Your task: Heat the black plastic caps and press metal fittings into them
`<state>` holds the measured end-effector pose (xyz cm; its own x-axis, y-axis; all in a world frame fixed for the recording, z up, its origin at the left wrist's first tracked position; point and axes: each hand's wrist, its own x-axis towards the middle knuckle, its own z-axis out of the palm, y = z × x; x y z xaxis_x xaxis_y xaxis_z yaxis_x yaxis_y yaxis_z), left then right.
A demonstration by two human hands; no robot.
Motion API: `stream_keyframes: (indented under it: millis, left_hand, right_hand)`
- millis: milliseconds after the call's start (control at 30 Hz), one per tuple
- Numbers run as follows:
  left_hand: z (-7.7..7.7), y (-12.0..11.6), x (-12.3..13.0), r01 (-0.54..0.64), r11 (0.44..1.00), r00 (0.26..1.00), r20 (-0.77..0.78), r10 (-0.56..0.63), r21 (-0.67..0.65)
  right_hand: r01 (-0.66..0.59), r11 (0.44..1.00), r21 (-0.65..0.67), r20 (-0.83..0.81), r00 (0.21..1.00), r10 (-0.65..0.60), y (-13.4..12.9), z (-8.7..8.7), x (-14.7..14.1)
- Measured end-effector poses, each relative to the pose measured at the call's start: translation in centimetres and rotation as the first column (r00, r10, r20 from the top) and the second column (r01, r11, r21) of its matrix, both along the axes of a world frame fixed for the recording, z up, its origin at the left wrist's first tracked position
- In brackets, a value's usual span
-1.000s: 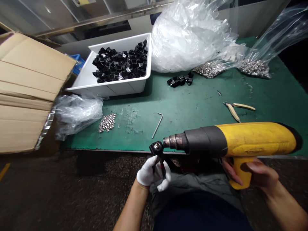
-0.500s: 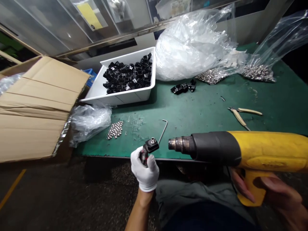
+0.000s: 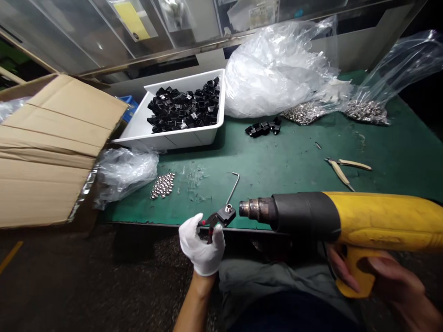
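My left hand [image 3: 202,246], in a white glove, is closed around small pliers [image 3: 210,222] with red and black handles. At the tip of the pliers sits a black part [image 3: 226,216] with a round metal insert on top. My bare right hand [image 3: 380,272] grips the handle of a yellow and black heat gun [image 3: 360,219]. The gun's metal nozzle points left, close beside the black part without visibly touching it. Just behind the part, a bent hex key [image 3: 234,186] lies on the green table [image 3: 284,170].
A white tray [image 3: 180,139] of black parts stands behind, left of a big plastic bag [image 3: 270,69]. Small metal pieces [image 3: 162,186] lie at left near a cardboard box [image 3: 51,147]. Cutters [image 3: 341,173], loose black parts [image 3: 263,127] and bagged metal pieces [image 3: 367,112] are on the right.
The black part has shifted right and slightly down, nearer the nozzle, and has turned. The fingers of my left hand look more spread around the pliers.
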<state>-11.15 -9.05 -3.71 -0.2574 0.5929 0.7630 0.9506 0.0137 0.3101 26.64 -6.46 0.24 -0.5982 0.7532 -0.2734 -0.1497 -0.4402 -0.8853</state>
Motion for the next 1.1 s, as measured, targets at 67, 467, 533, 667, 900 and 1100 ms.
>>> stream_keyframes:
  millis: [67,467,533,667,900,1100]
  left_hand:
    - [0.0,0.0,0.1,0.009,1.0,1.0,-0.012,-0.009,0.001]
    - [0.7,0.2,0.4,0.027,1.0,0.998,-0.063,-0.027,0.0]
    - [0.8,0.2,0.5,0.032,0.999,0.998,-0.06,-0.032,0.0]
    - [0.8,0.2,0.4,0.036,0.999,0.997,-0.07,-0.037,-0.018]
    - [0.7,0.0,0.2,0.007,0.999,0.997,-0.076,-0.009,-0.036]
    - [0.7,0.3,0.5,0.011,1.0,1.0,-0.029,-0.012,-0.029]
  right_hand:
    - [-0.038,0.999,-0.038,-0.048,0.998,0.036,0.2,-0.3,0.1]
    - [0.007,0.99,-0.139,-0.112,0.993,-0.023,-0.1,-1.2,0.5]
    - [0.029,0.987,-0.16,-0.103,0.994,-0.046,-0.1,-1.0,0.4]
    - [0.116,0.975,-0.189,-0.057,0.99,-0.129,-0.3,-0.5,0.1]
    - [0.032,0.992,-0.12,-0.12,0.992,-0.046,-0.2,-1.2,0.8]
    - [0.062,0.996,-0.065,-0.126,0.99,-0.07,-0.1,-1.6,1.4]
